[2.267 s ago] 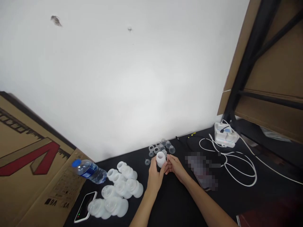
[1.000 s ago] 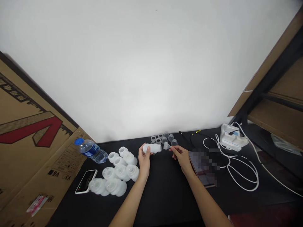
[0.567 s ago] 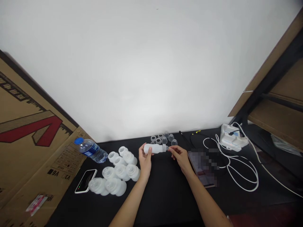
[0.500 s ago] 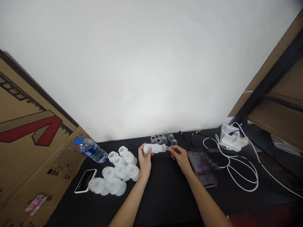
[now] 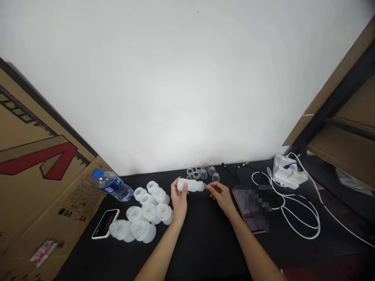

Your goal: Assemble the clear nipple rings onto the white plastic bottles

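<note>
A white baby bottle [image 5: 190,185] lies sideways in my left hand [image 5: 179,198], whose fingers and thumb wrap round its base end. At the bottle's right end is a clear teat [image 5: 204,186]. My right hand [image 5: 220,194] pinches the tip of that teat between thumb and fingertips. Just behind the bottle, several clear caps [image 5: 204,174] and ring collars [image 5: 196,175] sit near the wall. To the left of my left hand stand several more white bottles [image 5: 150,212], some with open necks and some topped with teats.
A water bottle [image 5: 115,186] with a blue cap leans at the left, near a small white-edged device [image 5: 105,224] and a cardboard box [image 5: 43,164]. On the right are a phone-like tablet [image 5: 249,218], coiled white cables [image 5: 316,218] and a power strip [image 5: 288,171].
The bottle tilts slightly differently, its teat end a little lower. My right fingertips have shifted slightly left along the teat; my left hand keeps its hold.
</note>
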Action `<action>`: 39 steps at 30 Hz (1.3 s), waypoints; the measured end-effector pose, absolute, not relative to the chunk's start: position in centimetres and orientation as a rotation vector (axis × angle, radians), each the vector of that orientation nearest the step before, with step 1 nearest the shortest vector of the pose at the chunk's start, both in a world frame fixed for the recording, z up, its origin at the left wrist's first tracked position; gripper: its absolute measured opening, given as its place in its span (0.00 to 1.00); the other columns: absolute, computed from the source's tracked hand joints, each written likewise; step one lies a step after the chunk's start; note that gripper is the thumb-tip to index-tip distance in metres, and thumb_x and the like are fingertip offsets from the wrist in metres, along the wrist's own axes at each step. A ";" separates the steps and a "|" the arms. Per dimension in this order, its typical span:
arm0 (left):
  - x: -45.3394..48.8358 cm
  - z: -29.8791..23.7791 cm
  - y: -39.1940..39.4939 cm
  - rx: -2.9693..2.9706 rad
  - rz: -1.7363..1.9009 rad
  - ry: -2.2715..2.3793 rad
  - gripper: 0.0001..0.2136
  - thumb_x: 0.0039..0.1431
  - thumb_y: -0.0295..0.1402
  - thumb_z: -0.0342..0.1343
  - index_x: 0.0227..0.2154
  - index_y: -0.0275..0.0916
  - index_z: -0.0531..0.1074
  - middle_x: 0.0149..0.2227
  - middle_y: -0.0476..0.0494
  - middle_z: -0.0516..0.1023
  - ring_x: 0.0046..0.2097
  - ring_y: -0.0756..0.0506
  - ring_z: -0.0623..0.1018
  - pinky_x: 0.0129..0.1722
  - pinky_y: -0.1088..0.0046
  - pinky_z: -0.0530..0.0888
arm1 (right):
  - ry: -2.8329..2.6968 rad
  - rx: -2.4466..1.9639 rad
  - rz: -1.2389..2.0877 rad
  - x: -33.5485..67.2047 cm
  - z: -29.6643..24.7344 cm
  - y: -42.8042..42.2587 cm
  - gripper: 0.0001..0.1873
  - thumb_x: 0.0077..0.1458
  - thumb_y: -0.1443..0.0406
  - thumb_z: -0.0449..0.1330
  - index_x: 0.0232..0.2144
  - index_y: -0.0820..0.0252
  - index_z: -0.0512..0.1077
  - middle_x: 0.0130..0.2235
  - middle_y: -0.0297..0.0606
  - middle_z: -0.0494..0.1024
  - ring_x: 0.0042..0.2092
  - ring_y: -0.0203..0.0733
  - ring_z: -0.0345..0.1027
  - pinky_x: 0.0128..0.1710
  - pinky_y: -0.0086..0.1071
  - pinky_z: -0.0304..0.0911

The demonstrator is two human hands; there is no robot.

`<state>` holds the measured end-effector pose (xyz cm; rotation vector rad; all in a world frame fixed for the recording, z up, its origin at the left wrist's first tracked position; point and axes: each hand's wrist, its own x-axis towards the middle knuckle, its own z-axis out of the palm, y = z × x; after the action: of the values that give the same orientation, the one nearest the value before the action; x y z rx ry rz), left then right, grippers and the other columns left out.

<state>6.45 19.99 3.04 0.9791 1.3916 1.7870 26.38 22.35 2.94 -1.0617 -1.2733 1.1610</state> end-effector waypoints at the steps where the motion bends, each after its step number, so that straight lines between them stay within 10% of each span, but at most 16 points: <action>1: 6.5 3.1 20.0 0.978 1.788 1.391 0.31 0.63 0.57 0.66 0.60 0.41 0.71 0.47 0.42 0.78 0.36 0.47 0.76 0.37 0.69 0.78 | -1.277 -1.056 1.167 26.3 3.0 22.3 0.23 0.57 0.42 0.72 0.34 0.55 0.82 0.25 0.33 0.76 0.25 0.40 0.67 0.24 0.32 0.60; 17: 6.6 3.4 19.9 1.024 1.781 1.378 0.32 0.62 0.59 0.66 0.59 0.41 0.72 0.50 0.39 0.80 0.42 0.43 0.81 0.39 0.66 0.80 | -1.390 -1.034 1.222 26.1 3.0 22.0 0.34 0.67 0.36 0.58 0.22 0.54 0.70 0.22 0.32 0.70 0.25 0.40 0.64 0.28 0.33 0.60; 39: 6.1 2.7 20.4 0.908 1.816 1.267 0.30 0.61 0.54 0.70 0.58 0.42 0.73 0.46 0.43 0.78 0.39 0.47 0.78 0.36 0.72 0.77 | -1.431 -0.970 1.251 26.2 3.4 21.8 0.26 0.65 0.40 0.64 0.32 0.55 0.75 0.28 0.32 0.75 0.27 0.38 0.66 0.29 0.32 0.61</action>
<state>6.14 20.40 2.67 0.9083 1.2668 1.8163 26.21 21.81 3.41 -0.9695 -1.4314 1.2506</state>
